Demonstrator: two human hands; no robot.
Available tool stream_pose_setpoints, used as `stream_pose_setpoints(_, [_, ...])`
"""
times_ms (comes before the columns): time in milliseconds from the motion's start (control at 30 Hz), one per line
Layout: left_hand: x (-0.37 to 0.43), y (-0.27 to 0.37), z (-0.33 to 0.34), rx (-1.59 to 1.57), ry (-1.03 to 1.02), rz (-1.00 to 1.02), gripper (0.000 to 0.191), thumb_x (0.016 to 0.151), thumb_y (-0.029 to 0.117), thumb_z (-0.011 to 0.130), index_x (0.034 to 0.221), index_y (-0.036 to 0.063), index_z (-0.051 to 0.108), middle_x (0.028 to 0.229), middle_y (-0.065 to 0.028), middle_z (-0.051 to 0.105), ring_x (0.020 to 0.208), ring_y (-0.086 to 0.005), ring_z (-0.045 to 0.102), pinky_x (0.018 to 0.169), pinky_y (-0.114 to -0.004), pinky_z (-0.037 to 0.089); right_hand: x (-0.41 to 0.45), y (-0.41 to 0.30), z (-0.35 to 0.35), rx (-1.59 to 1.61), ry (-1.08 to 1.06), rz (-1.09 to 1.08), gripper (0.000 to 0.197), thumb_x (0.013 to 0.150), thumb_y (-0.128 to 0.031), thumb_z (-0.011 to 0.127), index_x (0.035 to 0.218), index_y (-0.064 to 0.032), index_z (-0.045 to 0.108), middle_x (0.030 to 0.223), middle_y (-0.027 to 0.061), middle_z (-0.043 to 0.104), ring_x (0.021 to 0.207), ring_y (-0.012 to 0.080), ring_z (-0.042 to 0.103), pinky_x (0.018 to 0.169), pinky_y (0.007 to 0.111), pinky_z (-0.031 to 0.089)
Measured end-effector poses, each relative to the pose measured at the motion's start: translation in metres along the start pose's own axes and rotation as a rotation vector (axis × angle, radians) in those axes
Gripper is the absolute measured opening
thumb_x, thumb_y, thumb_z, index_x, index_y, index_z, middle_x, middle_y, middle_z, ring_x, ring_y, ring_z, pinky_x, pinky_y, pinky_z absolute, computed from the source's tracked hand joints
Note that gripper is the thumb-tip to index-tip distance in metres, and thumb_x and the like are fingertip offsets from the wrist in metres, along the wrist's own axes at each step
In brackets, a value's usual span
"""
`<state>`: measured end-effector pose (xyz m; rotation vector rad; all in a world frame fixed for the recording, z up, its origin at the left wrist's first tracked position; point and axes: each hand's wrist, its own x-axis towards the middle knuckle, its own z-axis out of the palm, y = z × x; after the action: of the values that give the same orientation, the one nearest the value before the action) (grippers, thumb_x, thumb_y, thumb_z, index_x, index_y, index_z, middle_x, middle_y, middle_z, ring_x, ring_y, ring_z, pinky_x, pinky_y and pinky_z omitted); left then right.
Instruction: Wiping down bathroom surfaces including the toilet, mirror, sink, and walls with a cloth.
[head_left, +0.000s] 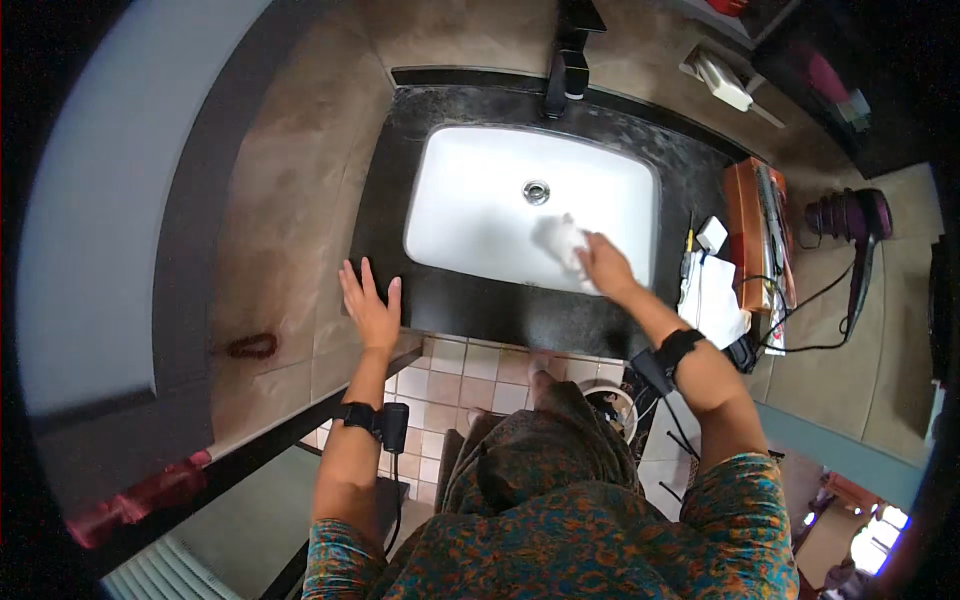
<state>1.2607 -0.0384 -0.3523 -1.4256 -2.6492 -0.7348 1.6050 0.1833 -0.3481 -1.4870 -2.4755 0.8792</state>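
Note:
A crumpled white wad (568, 241), possibly cloth or tissue, is gripped in my right hand (609, 266) over the front right part of the white washbasin (465, 180). The blur hides whether the wad touches the basin's wall. My left hand (371, 311) holds nothing; its spread fingers rest on the left front corner of the black stone countertop (480, 300). Near the basin's middle sits a metal drain (535, 193). Behind the basin stands a black faucet (568, 71).
Along the counter's right side lie an orange box (742, 225), a white sheet (709, 292) and a small white block (712, 235). A purple hair dryer (851, 217) hangs on the right wall with its cord looping down. Below the counter stands a white bucket (619, 409).

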Motion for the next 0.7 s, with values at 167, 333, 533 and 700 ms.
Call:
stream_pose_setpoints(167, [0.003,0.010,0.013,0.138,-0.001,-0.041,0.068,0.088,0.044,0.061,0.144,0.0125,0.040,0.153,-0.0210,0.027,0.141,-0.0411,0.023,0.112,-0.054,0.019,0.055,0.047,-0.003,-0.494,-0.497,0.051,0.064,0.096,-0.049,0.041,0.147,-0.0106,0.033,0.152,0.0223,0.024,0.139,0.0451,0.020,0.110,0.057,0.025])
stream_pose_setpoints(333, [0.000,0.006,0.008,0.148,0.021,-0.069,0.067,0.083,0.044,0.064,0.142,0.0157,0.045,0.152,-0.0188,0.029,0.141,-0.0402,0.024,0.111,-0.055,0.019,0.082,0.010,0.064,-0.387,-0.890,-0.334,0.066,0.100,-0.046,0.036,0.153,-0.0104,0.017,0.155,0.0279,0.009,0.146,0.0412,0.001,0.119,0.044,0.003])
stream_pose_setpoints(533, [0.004,0.009,0.011,0.144,-0.013,-0.055,0.067,0.082,0.040,0.065,0.142,0.0153,0.045,0.153,-0.0185,0.029,0.141,-0.0405,0.024,0.110,-0.056,0.021,0.159,-0.078,0.160,-0.352,-0.540,-0.660,0.061,0.098,-0.037,0.040,0.147,-0.0034,0.029,0.150,0.0297,0.023,0.143,0.0452,0.012,0.115,0.054,0.014])
stream_pose_setpoints(700, [0.012,0.018,0.013,0.125,-0.019,-0.055,0.065,0.084,0.039,0.063,0.142,0.0151,0.045,0.153,-0.0174,0.029,0.141,-0.0400,0.025,0.110,-0.055,0.020,0.235,-0.060,0.177,-0.381,0.002,-0.438,0.057,0.095,-0.035,0.044,0.143,-0.0050,0.038,0.148,0.0285,0.027,0.140,0.0472,0.019,0.109,0.059,0.021])
